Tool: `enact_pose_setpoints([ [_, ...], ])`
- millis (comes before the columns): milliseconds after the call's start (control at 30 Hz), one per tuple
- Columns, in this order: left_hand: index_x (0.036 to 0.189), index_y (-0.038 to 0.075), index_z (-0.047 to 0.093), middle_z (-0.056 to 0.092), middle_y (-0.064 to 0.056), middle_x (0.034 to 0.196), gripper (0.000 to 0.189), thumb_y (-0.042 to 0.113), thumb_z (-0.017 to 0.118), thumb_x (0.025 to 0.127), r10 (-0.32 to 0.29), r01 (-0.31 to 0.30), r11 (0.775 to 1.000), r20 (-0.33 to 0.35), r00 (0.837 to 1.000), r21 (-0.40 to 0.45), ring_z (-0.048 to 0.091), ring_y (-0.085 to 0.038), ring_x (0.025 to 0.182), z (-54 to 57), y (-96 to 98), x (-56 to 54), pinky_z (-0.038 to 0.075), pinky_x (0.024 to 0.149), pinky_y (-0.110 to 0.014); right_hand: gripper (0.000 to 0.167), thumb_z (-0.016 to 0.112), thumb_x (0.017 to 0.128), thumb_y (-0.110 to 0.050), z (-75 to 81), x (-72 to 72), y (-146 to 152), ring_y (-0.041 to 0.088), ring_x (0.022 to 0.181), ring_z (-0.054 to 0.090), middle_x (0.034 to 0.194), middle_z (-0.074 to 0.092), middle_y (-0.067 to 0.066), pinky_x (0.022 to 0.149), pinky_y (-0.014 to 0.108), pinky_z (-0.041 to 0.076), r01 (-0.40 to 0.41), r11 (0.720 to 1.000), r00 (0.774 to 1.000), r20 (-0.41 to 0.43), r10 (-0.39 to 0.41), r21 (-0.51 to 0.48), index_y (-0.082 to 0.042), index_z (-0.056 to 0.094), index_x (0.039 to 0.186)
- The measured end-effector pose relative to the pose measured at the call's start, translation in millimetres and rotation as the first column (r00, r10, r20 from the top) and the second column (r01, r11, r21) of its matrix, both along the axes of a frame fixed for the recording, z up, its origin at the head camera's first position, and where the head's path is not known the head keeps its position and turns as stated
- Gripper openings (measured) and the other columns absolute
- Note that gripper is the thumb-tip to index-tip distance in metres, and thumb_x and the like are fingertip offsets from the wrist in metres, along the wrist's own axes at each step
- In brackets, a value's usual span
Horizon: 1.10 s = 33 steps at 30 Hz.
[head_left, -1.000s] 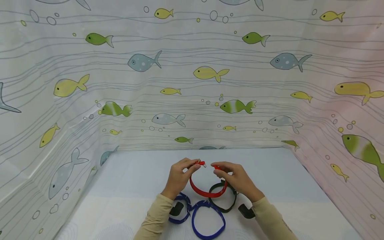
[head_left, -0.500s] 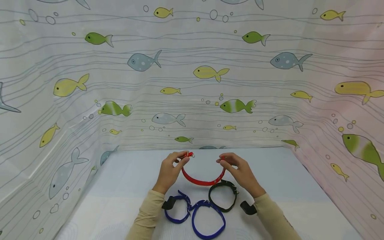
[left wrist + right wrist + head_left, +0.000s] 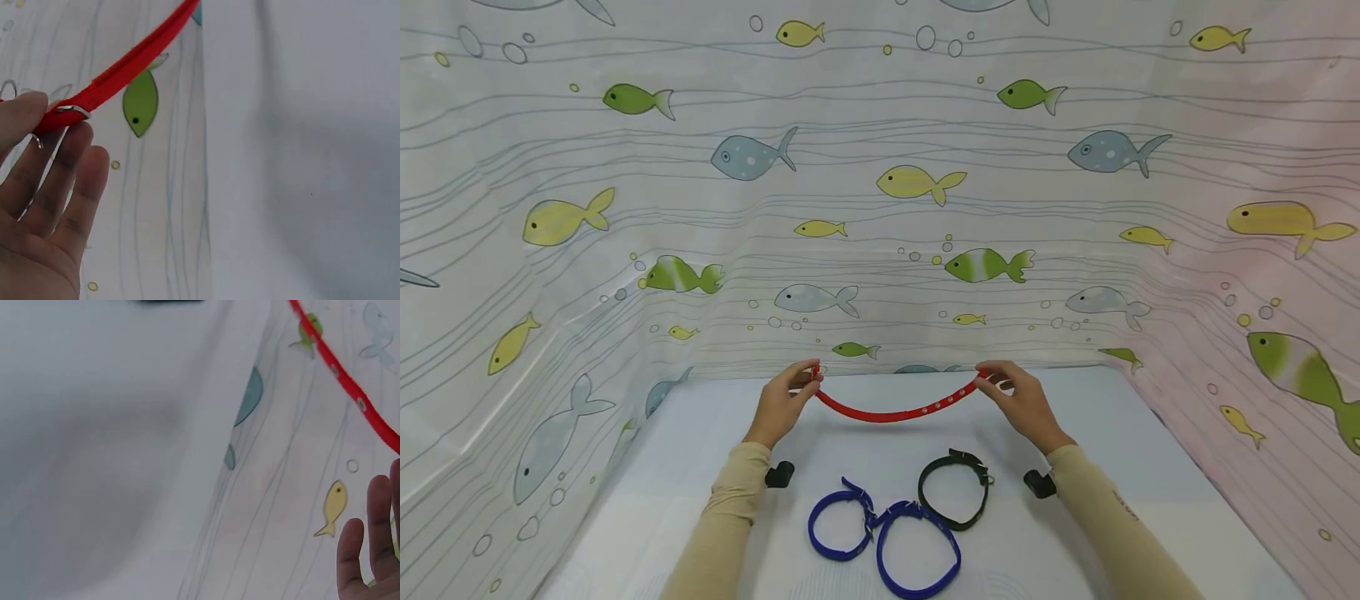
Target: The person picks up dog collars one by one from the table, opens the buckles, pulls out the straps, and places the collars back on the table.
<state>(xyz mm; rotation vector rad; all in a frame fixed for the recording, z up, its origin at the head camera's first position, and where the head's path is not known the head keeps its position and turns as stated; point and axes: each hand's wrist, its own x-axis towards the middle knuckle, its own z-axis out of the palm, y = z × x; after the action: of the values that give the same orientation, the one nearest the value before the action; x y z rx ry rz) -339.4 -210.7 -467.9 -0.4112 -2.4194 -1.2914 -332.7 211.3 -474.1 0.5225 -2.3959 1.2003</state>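
A red collar (image 3: 880,417) is stretched in a shallow downward curve above the table, between both hands. My left hand (image 3: 784,406) pinches its buckle end between thumb and fingers; in the left wrist view a metal ring (image 3: 74,110) shows on the strap beside the fingertips. At the other end, my right hand (image 3: 1017,404) pinches the strap tip near a row of metal eyelets (image 3: 361,404). Below, two blue collars, a left one (image 3: 831,553) and a right one (image 3: 917,593), lie as loops, with a black collar (image 3: 968,459) next to them.
The white table (image 3: 700,500) is bordered by fish-patterned sheeting (image 3: 880,275) at the back and both sides. Small black devices, one by the left wrist (image 3: 780,475) and one by the right (image 3: 1040,483), show beside the sleeves.
The hands have moved apart and away toward the back of the table, drawing the red collar from a deep loop into a shallow curve. The blue and black collars stay put.
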Motion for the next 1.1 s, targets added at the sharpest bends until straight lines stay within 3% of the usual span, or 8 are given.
enact_pose_setpoints([
  [233, 0.134, 0.009, 0.063, 0.073, -0.01, 0.111, 0.038, 0.012, 0.071, 0.097, -0.003, 0.007, 0.999, 0.077, 0.997, -0.045, 0.069, -0.03, 0.101, -11.1, -14.4, -17.2, 0.056, 0.087, -0.048, 0.028, 0.073, 0.096, -0.03, -5.2, -16.5, 8, 0.021, 0.1, 0.064, 0.107, 0.071, 0.001, 0.089, 0.043, 0.052, 0.057, 0.997, 0.989, 0.133, -0.064, 0.055, -0.016, 0.069, 0.12],
  [400, 0.132, 0.005, 0.063, 0.073, -0.011, 0.112, 0.037, 0.011, 0.071, 0.096, 0.025, -0.016, 0.997, 0.14, 0.99, -0.069, 0.069, -0.03, 0.102, -20.9, -17.3, -23.3, 0.055, 0.09, -0.047, 0.025, 0.074, 0.095, -0.028, -11.3, -24.3, 7, 0.024, 0.096, 0.065, 0.098, 0.071, 0.001, 0.079, 0.039, 0.054, 0.071, 0.993, 0.977, 0.195, -0.088, 0.095, -0.016, 0.07, 0.117],
  [600, 0.131, 0.004, 0.064, 0.073, -0.012, 0.112, 0.037, 0.008, 0.072, 0.095, 0.046, -0.031, 0.995, 0.174, 0.984, -0.09, 0.069, -0.03, 0.1, -30.8, -19.2, -26.5, 0.055, 0.089, -0.045, 0.026, 0.075, 0.095, -0.026, -16.3, -31.9, 9, 0.023, 0.095, 0.065, 0.098, 0.071, 0.001, 0.075, 0.037, 0.052, 0.074, 0.989, 0.976, 0.197, -0.098, 0.127, -0.013, 0.07, 0.117],
  [733, 0.13, 0.003, 0.064, 0.072, -0.012, 0.109, 0.037, 0.005, 0.073, 0.094, 0.057, -0.036, 0.992, 0.175, 0.983, -0.12, 0.069, -0.03, 0.097, -33.4, -20.4, -29.4, 0.056, 0.086, -0.042, 0.028, 0.076, 0.094, -0.024, -18.1, -36.5, 14, 0.025, 0.095, 0.066, 0.103, 0.072, 0.003, 0.079, 0.041, 0.054, 0.072, 0.987, 0.972, 0.21, -0.101, 0.141, -0.012, 0.069, 0.118],
  [867, 0.13, 0.002, 0.064, 0.072, -0.013, 0.107, 0.037, 0.004, 0.073, 0.093, 0.06, -0.026, 0.985, 0.195, 0.979, -0.17, 0.07, -0.031, 0.097, -38.6, -24.9, -33.0, 0.056, 0.085, -0.043, 0.027, 0.078, 0.092, -0.023, -23.1, -38.6, 18, 0.027, 0.095, 0.065, 0.104, 0.072, 0.006, 0.08, 0.044, 0.054, 0.089, 0.982, 0.954, 0.268, -0.133, 0.168, -0.011, 0.069, 0.116],
  [1100, 0.123, 0.0, 0.068, 0.072, -0.013, 0.105, 0.031, 0.008, 0.073, 0.093, 0.136, -0.066, 0.96, 0.248, 0.959, -0.272, 0.065, -0.03, 0.098, -51.8, -33.1, -33.6, 0.052, 0.09, -0.049, 0.024, 0.076, 0.093, -0.024, -37.3, -37.7, 25, 0.024, 0.091, 0.064, 0.102, 0.072, 0.006, 0.069, 0.035, 0.051, 0.107, 0.963, 0.912, 0.362, -0.193, 0.246, -0.011, 0.072, 0.113],
])
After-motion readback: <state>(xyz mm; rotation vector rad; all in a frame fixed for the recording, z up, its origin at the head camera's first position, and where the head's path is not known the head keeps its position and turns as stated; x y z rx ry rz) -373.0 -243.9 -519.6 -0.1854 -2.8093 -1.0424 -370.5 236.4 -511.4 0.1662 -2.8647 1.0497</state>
